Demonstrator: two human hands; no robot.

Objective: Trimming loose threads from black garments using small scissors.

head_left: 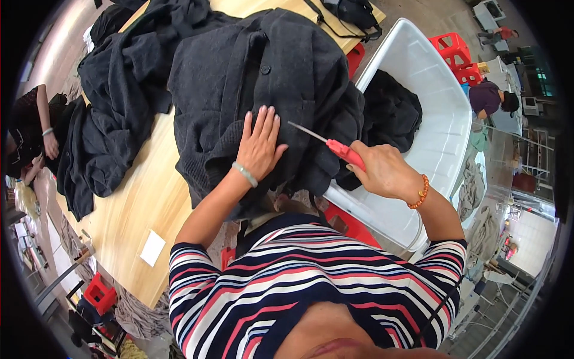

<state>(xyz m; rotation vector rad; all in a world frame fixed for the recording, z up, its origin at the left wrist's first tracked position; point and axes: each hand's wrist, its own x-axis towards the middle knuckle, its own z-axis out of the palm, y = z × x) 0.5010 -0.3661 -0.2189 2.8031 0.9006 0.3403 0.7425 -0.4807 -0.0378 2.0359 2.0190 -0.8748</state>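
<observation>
A dark charcoal knit cardigan [245, 78] with a button and a ribbed edge lies bunched up in front of me, over the near edge of the table. My left hand [260, 139] lies flat on it, fingers stretched out, holding nothing. To its right, my right hand [385, 170] is wrapped round the handle of a red-handled pointed tool [342, 152]. The tool's thin metal end points up and left over the cardigan, close to my left fingers. I cannot tell whether its tip touches the cloth. My right palm hides the rest of the handle.
A white plastic tub [436, 107] stands at the right with dark clothing [391, 110] inside. More dark knitwear [119, 119] covers the wooden table [128, 227], where a white paper [152, 248] lies. Another person's hand [51, 143] is at the left. Red stools [451, 51] stand beyond the tub.
</observation>
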